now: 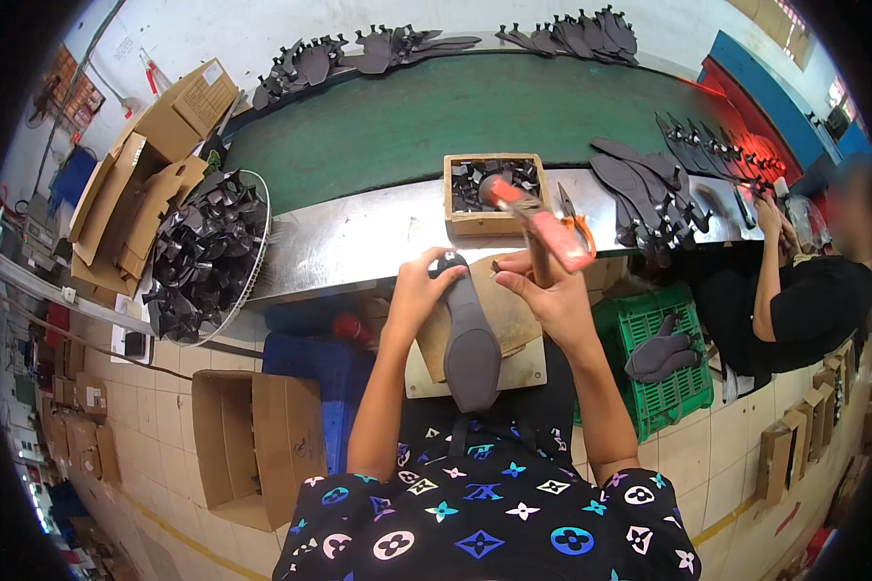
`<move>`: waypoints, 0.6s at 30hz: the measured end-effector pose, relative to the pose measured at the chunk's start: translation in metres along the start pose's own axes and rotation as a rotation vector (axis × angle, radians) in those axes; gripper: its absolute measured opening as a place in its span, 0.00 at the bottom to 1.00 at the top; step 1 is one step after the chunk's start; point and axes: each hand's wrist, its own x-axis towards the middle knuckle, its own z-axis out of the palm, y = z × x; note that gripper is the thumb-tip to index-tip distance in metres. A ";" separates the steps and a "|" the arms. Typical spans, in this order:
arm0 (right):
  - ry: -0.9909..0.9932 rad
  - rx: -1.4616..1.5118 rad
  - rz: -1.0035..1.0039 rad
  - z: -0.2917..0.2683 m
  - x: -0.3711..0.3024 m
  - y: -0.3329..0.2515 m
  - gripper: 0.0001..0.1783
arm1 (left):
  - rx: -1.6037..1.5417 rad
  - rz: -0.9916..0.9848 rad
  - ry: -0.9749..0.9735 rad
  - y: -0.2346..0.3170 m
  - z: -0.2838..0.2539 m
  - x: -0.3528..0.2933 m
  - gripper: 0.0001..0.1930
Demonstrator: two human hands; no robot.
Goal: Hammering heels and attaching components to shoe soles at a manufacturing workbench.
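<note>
Both hands grip: left hand (420, 290) a sole (472, 353), right hand (554, 300) (fingertips pinching a dark bit (495, 266)) a hammer (549, 232).

My black short-sleeved shirt (480, 518) is printed with diamonds, four-pointed stars and ringed flowers, in white, pink, teal and blue. Its loose sleeves (639, 492) leave my forearms (377, 407) and hands (559, 308) bare.

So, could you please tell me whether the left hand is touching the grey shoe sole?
Touching: the head view shows the left hand gripping the grey shoe sole at its narrow end.
</note>
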 end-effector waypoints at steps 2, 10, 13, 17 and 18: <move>-0.029 -0.062 -0.019 -0.002 0.010 0.011 0.12 | -0.089 -0.002 0.009 -0.001 0.007 0.000 0.15; -0.194 -0.366 -0.093 0.013 0.016 0.030 0.15 | -0.014 0.097 -0.019 0.014 0.007 -0.032 0.13; -0.248 -0.417 -0.153 0.013 0.018 0.032 0.15 | -0.047 0.119 -0.006 0.017 0.005 -0.034 0.13; -0.241 -0.457 -0.292 0.016 0.015 0.027 0.15 | -0.046 0.092 -0.063 0.009 0.005 -0.034 0.14; -0.239 -0.472 -0.278 0.016 0.014 0.026 0.15 | -0.048 0.089 -0.062 0.008 0.005 -0.034 0.14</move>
